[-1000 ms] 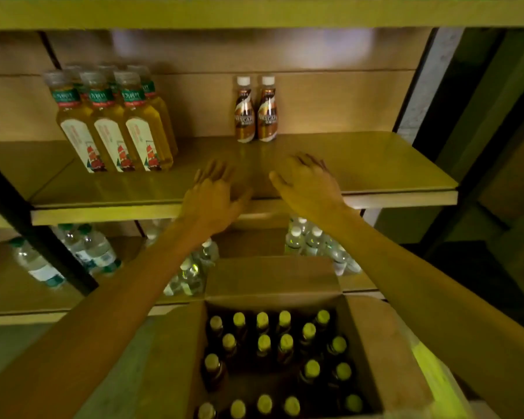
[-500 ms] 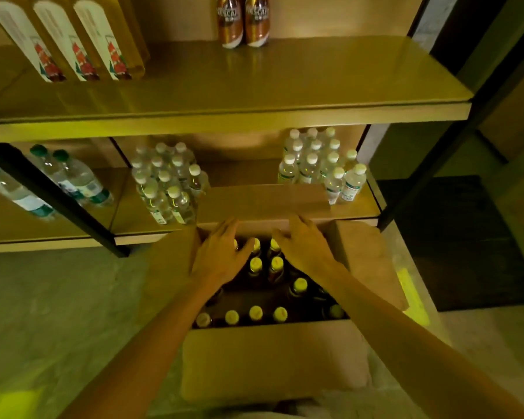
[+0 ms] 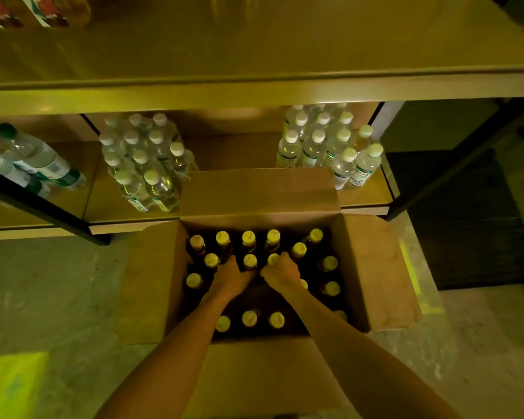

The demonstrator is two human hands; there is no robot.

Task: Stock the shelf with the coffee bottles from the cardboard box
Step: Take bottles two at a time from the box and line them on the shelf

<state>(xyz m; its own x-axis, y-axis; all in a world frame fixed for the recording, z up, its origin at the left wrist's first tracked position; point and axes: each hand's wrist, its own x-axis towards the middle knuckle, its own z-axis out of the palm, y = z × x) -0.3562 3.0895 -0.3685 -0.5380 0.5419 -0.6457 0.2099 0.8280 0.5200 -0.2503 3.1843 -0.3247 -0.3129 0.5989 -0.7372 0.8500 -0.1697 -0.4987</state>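
Reaching down into the box with both hands

Since half a second ago, the left hand (image 3: pixel 232 279) and right hand (image 3: pixel 280 273) have dropped from the rim into the cardboard box (image 3: pixel 375 267). Their fingers now curl among the yellow-capped coffee bottles (image 3: pixel 248 237). Can't tell if either clasps one. The upper shelf (image 3: pixel 254 89) has moved closer. Water bottle (image 3: pixel 312 146) labels are unreadable.

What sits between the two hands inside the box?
A yellow-capped coffee bottle, its cap showing in the narrow gap between the left hand and right hand, seen in the head view.
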